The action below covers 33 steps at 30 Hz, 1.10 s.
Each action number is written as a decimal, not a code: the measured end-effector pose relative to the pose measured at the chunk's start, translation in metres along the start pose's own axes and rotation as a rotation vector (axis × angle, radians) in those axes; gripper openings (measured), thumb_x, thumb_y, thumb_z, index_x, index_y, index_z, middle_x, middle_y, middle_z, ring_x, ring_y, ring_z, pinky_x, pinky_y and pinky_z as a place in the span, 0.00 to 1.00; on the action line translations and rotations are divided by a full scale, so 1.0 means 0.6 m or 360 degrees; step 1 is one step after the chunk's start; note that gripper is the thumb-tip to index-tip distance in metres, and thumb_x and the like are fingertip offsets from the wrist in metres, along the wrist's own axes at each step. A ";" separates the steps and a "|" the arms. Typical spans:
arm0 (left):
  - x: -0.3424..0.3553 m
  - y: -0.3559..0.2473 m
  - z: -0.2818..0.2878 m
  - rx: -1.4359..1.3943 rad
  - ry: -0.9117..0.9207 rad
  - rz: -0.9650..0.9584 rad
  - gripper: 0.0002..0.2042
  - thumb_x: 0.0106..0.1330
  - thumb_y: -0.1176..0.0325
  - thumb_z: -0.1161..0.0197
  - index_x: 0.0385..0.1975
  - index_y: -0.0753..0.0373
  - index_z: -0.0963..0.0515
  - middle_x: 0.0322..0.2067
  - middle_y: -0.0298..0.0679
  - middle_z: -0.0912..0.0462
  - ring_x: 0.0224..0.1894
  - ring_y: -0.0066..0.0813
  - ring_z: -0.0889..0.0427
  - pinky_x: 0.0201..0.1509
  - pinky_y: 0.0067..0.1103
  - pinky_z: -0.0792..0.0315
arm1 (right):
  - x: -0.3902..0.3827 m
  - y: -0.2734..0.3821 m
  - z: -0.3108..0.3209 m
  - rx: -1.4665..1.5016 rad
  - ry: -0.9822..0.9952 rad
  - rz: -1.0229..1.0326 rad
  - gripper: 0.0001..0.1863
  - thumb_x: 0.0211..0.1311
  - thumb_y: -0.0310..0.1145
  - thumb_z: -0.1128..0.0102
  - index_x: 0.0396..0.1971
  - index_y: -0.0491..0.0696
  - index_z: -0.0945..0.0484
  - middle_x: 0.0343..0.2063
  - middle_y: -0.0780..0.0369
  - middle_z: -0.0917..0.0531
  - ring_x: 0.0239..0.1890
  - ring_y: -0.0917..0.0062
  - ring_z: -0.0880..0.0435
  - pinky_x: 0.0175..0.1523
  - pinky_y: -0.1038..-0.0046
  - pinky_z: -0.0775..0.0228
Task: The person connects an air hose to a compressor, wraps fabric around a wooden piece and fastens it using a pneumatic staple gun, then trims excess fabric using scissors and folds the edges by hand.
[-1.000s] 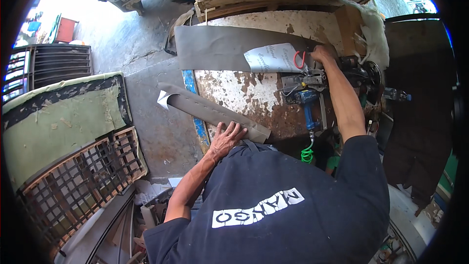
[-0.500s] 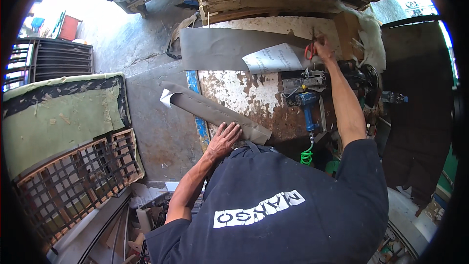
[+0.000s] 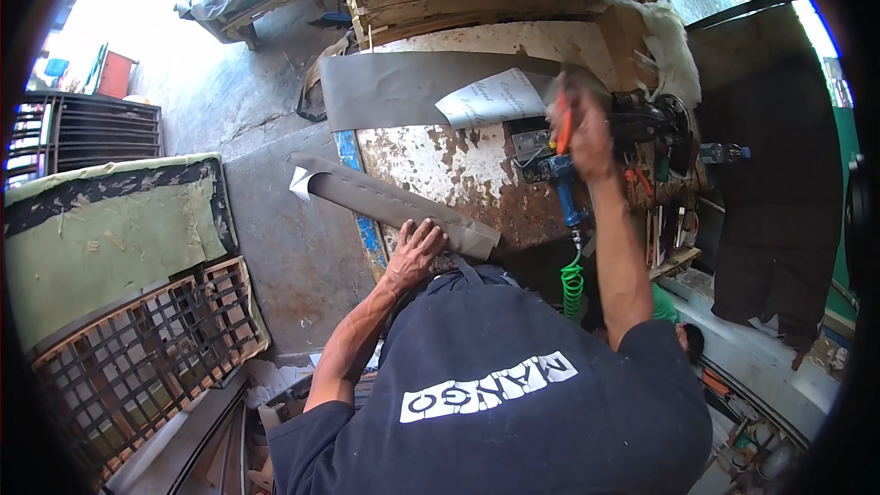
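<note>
My left hand (image 3: 412, 252) rests with fingers spread on a narrow folded strip of grey-brown material (image 3: 367, 197) that lies diagonally over the worn bench edge. My right hand (image 3: 582, 133), blurred by motion, grips red-handled scissors (image 3: 564, 124) above a blue air tool (image 3: 566, 197) with a green coiled hose (image 3: 572, 298). Behind them a long grey-brown piece of material (image 3: 385, 87) lies across the bench (image 3: 431, 160), with a printed white paper (image 3: 490, 96) on it. A dark metal machine or tool (image 3: 646, 128), hard to make out, stands to the right.
A wooden rack (image 3: 467, 9) is at the back. To my left lie a green padded panel (image 3: 101, 238) and a webbed frame (image 3: 147, 348). Dark fabric (image 3: 761, 183) hangs at the right, near a water bottle (image 3: 720, 154). A person in green (image 3: 665, 307) is partly visible below, at the right.
My right hand has taken up the scissors from the back of the bench and moved down toward me with them. The person in green has come partly into view. My left hand stays on the strip.
</note>
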State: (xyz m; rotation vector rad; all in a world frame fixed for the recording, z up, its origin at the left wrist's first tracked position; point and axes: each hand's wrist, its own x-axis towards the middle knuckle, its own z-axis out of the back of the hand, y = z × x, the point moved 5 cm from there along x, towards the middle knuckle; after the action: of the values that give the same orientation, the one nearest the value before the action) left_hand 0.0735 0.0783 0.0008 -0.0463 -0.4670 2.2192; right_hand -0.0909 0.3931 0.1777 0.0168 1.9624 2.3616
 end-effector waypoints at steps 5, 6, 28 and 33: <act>0.013 -0.011 0.010 0.0124 0.0152 0.0061 0.28 0.60 0.65 0.43 0.64 0.54 0.31 0.56 0.39 0.30 0.65 0.38 0.35 0.68 0.51 0.45 | -0.157 -0.121 -0.102 -0.0069 -0.0067 -0.0740 0.26 0.62 0.31 0.34 0.60 0.46 0.28 0.36 0.69 0.24 0.27 0.88 0.24 0.29 0.82 0.27; 0.016 -0.010 0.014 0.0127 0.0145 0.0049 0.27 0.61 0.65 0.43 0.63 0.54 0.31 0.55 0.39 0.30 0.64 0.37 0.34 0.67 0.50 0.45 | -0.182 -0.133 -0.120 0.0123 -0.0063 -0.0715 0.27 0.62 0.32 0.34 0.60 0.45 0.28 0.35 0.68 0.23 0.27 0.87 0.24 0.27 0.82 0.28; -0.006 -0.010 0.006 0.0210 0.0106 -0.0111 0.26 0.64 0.67 0.45 0.64 0.57 0.33 0.56 0.41 0.31 0.67 0.40 0.36 0.65 0.54 0.44 | -0.460 -0.225 -0.290 0.0546 0.0020 -0.1491 0.35 0.55 0.69 0.38 0.28 0.44 0.23 0.17 0.64 0.23 0.16 0.82 0.25 0.20 0.80 0.34; -0.007 -0.010 0.009 0.0138 0.0085 -0.0101 0.27 0.63 0.68 0.45 0.65 0.56 0.33 0.57 0.40 0.32 0.66 0.39 0.37 0.66 0.53 0.44 | -0.470 -0.234 -0.299 0.0716 -0.0103 -0.1563 0.36 0.56 0.69 0.39 0.27 0.43 0.23 0.16 0.66 0.26 0.15 0.82 0.27 0.19 0.81 0.36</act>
State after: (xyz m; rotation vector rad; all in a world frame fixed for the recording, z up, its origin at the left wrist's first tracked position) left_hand 0.0795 0.0768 0.0071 -0.0444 -0.3382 2.1676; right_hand 0.1873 0.2251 0.0171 -0.6619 1.7984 1.2736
